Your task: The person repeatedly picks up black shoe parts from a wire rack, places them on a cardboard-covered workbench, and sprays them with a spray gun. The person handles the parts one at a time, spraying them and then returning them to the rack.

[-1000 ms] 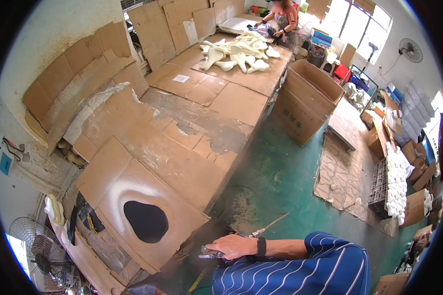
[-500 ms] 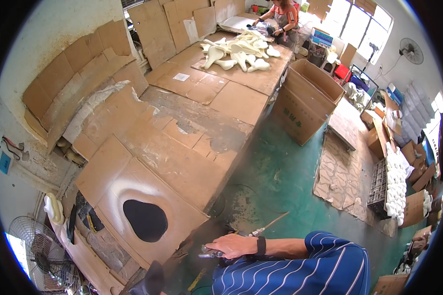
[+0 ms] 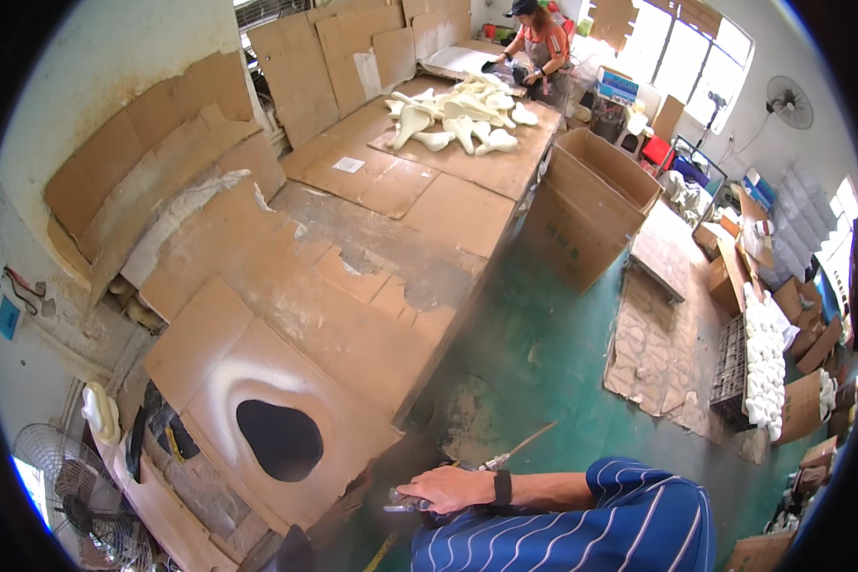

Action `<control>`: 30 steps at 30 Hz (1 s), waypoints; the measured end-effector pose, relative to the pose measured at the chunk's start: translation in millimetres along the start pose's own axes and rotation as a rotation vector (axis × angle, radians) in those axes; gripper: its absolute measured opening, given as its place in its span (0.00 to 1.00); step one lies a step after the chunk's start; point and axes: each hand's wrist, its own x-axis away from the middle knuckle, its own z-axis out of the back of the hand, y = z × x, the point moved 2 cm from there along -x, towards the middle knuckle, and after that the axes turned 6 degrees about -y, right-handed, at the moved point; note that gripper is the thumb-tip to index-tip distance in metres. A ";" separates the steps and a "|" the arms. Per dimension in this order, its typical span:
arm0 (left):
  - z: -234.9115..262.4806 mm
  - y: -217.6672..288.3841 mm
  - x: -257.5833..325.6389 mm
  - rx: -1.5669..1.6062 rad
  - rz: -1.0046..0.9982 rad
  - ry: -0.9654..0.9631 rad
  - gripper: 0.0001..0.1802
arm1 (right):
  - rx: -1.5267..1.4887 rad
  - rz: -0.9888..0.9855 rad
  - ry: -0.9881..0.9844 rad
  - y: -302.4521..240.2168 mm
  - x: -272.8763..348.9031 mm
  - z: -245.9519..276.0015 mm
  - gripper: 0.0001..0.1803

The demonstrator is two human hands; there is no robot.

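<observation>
My right hand [image 3: 445,488], with a black band at the wrist, is closed round a metal spray gun [image 3: 398,506]. The gun's small metal tip points left, past my knuckles. Beyond the hand a metal fitting [image 3: 493,463] with a thin tan rod or hose [image 3: 526,443] sticks out over the floor. To the left of the gun, a rounded black flat piece [image 3: 279,440] lies on a cardboard sheet [image 3: 357,405], ringed by a pale sprayed halo. My left hand cannot be seen. A dark blurred shape [image 3: 294,551] at the lower edge cannot be made out.
Cream moulded pieces [image 3: 462,107] are heaped on the table's far end, where a person [image 3: 541,48] works. A tall carton [image 3: 582,214] stands right of the table. At lower left is a fan [image 3: 76,496]. Crates and boxes [image 3: 731,367] line the right side.
My view has shifted slightly. My right hand, still holding the spray gun, sits a little lower in the picture. The dark shape at the lower edge has dropped. The black piece stays on its cardboard.
</observation>
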 end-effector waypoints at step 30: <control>344.2 239.3 148.7 0.913 0.218 1.043 0.29 | 0.270 0.050 -0.654 -105.6 -71.3 -91.4 0.30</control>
